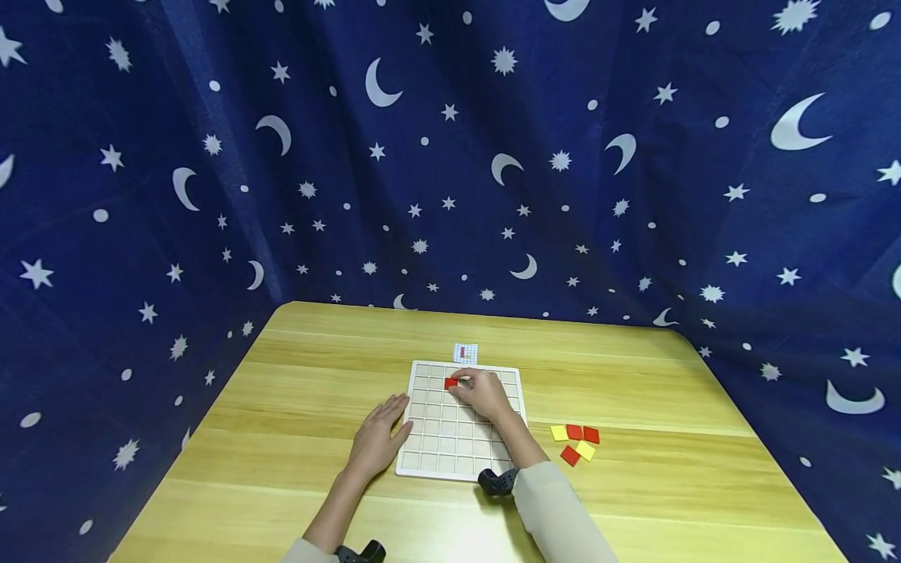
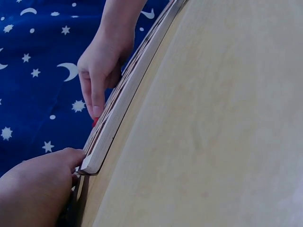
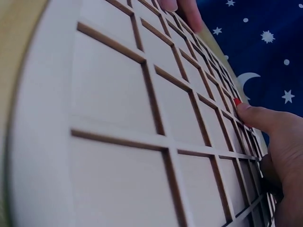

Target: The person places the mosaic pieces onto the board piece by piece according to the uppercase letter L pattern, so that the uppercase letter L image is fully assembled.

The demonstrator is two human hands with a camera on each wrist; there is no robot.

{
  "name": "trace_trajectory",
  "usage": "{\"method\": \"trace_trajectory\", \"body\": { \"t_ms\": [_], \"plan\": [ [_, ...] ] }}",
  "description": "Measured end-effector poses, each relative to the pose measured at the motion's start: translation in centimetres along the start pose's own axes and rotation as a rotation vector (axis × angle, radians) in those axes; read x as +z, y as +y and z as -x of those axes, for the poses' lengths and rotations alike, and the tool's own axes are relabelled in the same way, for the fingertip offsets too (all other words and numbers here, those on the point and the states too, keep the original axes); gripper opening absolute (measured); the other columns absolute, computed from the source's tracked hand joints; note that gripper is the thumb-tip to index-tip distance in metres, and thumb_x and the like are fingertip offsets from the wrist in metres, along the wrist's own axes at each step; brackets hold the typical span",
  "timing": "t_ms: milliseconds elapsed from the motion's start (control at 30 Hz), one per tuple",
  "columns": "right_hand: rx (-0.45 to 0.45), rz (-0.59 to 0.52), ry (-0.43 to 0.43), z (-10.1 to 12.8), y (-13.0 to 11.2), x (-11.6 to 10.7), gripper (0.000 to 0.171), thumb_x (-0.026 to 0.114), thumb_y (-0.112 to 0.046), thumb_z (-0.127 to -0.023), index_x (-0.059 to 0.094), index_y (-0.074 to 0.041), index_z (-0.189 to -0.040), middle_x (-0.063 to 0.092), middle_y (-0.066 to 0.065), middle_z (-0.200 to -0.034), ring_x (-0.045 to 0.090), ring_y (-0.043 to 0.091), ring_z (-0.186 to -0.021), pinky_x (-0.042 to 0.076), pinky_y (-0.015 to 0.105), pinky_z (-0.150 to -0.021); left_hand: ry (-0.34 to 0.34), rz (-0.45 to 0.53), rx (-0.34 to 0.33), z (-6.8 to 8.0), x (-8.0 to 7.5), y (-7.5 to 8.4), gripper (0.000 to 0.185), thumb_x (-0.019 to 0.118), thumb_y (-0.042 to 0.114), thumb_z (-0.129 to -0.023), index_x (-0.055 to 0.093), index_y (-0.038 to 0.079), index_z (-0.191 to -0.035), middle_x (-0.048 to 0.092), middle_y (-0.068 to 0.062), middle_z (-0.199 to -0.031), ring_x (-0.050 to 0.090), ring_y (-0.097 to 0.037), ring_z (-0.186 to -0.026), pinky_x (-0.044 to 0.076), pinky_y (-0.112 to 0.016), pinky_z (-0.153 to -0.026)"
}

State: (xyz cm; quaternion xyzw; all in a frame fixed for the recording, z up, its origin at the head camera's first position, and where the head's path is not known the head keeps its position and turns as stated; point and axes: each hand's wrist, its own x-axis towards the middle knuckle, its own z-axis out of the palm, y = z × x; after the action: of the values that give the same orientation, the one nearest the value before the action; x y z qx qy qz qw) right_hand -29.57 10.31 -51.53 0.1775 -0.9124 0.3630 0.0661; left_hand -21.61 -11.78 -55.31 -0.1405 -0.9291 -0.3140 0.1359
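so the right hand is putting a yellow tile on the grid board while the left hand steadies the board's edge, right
Not quite: the tile under the right hand is red, not yellow, as the head view shows. The rest holds: the right hand's fingertips press it onto the grid board, and the left hand rests flat against the board's left edge.

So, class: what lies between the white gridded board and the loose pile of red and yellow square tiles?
Only bare wooden table, in the head view.
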Motion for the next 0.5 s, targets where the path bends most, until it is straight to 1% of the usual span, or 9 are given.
{"method": "trace_trajectory", "body": {
  "t_ms": [133,233,333,400,500],
  "plan": [
    [-0.008,-0.007,-0.005,0.0,0.2,-0.1,0.024,0.075,-0.021,-0.078,0.07,-0.008,-0.098,0.033,-0.01,-0.042,0.018,0.0,-0.039,0.022,0.021,-0.042,-0.004,0.003,0.004,0.0,0.0,0.0,0.048,0.059,0.029,-0.091,0.05,0.006,-0.132,0.047,-0.007,-0.137,0.038,-0.025,-0.129,0.027,-0.041,-0.108],
    [-0.009,-0.013,-0.005,0.2,0.3,-0.2,0.024,0.075,-0.021,-0.078,0.069,-0.01,-0.098,0.03,-0.011,-0.043,0.019,0.002,-0.04,0.021,0.02,-0.04,-0.007,0.004,0.007,0.0,0.1,0.0,0.048,0.058,0.029,-0.091,0.05,0.006,-0.133,0.047,-0.007,-0.137,0.037,-0.025,-0.129,0.027,-0.041,-0.109],
    [0.007,-0.062,-0.001,1.0,0.3,-0.7,0.022,0.074,-0.02,-0.078,0.068,-0.011,-0.097,0.028,-0.01,-0.044,0.02,0.004,-0.039,0.021,0.019,-0.038,-0.006,0.001,0.009,0.1,0.1,0.0,0.048,0.058,0.029,-0.091,0.05,0.007,-0.133,0.047,-0.006,-0.137,0.037,-0.024,-0.129,0.027,-0.04,-0.109],
    [0.019,-0.096,0.019,1.7,0.2,-1.4,0.02,0.074,-0.018,-0.076,0.067,-0.011,-0.093,0.028,-0.009,-0.045,0.021,0.005,-0.039,0.021,0.02,-0.037,-0.005,0.004,0.011,0.1,0.1,0.0,0.048,0.058,0.029,-0.091,0.05,0.007,-0.133,0.047,-0.007,-0.137,0.038,-0.025,-0.129,0.027,-0.04,-0.108],
    [0.016,-0.113,0.089,2.8,0.4,-2.4,0.016,0.074,-0.016,-0.074,0.066,-0.013,-0.087,0.028,-0.009,-0.045,0.022,0.004,-0.04,0.023,0.022,-0.039,0.002,0.006,0.015,0.1,0.0,0.0,0.048,0.059,0.028,-0.091,0.051,0.006,-0.132,0.047,-0.007,-0.136,0.038,-0.025,-0.129,0.027,-0.041,-0.108]
  ]
}}
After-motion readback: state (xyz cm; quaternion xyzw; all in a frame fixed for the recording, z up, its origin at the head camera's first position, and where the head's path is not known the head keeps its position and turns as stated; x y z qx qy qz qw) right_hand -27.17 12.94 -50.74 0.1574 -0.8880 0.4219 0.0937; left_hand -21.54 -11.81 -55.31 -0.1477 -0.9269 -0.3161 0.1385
